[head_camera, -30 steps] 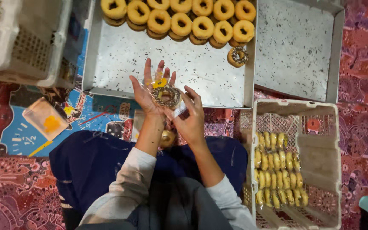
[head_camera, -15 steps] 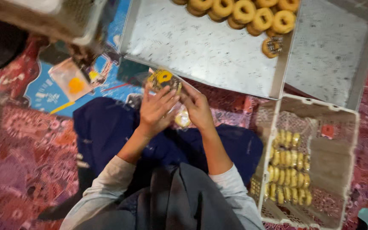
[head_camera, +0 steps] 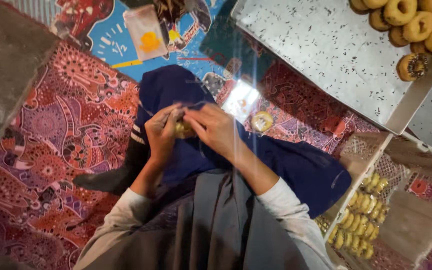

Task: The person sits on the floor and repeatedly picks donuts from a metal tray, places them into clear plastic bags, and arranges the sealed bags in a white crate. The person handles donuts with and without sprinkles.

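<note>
At the far left of the frame we see a patterned red and purple mat (head_camera: 51, 165) covering the floor, with a grey strip of bare floor (head_camera: 6, 65) in the upper left corner. Near the top, left of centre, a small clear bag with a yellow blob (head_camera: 147, 32) lies on a blue printed sheet (head_camera: 108, 47).

At the centre of the frame our left hand (head_camera: 162, 132) is curled closed, fingers bent in around a yellow ring pastry (head_camera: 182, 129) that is mostly hidden between the two hands. Our right hand (head_camera: 215, 129) meets it from the right, fingers pinched together at the pastry and at a thin clear wrapping there; how much of the wrapping each hand grips we cannot tell. Both hands hover over our lap, which is covered by dark blue cloth (head_camera: 286, 165).

Just right of the hands, a second wrapped pastry (head_camera: 262, 121) lies on the mat beside a shiny clear bag (head_camera: 240, 97).

In the upper right a speckled metal tray (head_camera: 326, 55) carries a cluster of golden ring pastries (head_camera: 416, 25) in its far corner, one darker ring (head_camera: 412, 66) at the cluster's lower edge.

At the lower right a pale plastic crate (head_camera: 416, 225) holds rows of small yellow pieces (head_camera: 358, 222).
</note>
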